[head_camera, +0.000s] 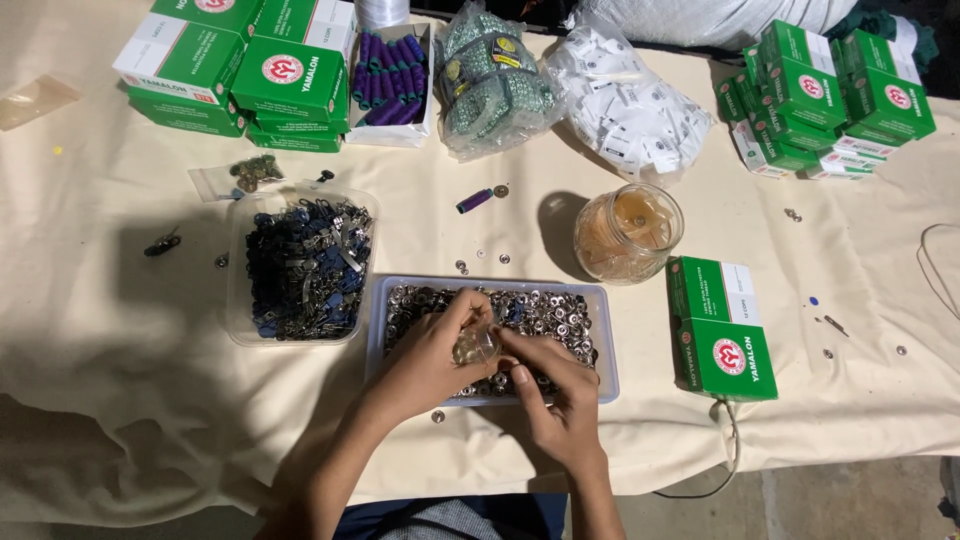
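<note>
A clear plastic tray (605, 340) full of small silver snap fasteners lies on the cream cloth in front of me. Over it my left hand (430, 358) grips a small clear bag (476, 346) holding a few fasteners. My right hand (556, 388) comes in from the right, its fingertips pinching the same bag at its edge. To the left, a second clear tray (236, 270) is heaped with dark blue zipper sliders.
A clear jar (627, 232) stands behind the fastener tray. Green boxes: one (720, 328) to the right, stacks at back left (240, 70) and back right (830, 95). Purple thread spools (390, 75), bagged items (630, 105) and loose snaps (480, 258) lie about.
</note>
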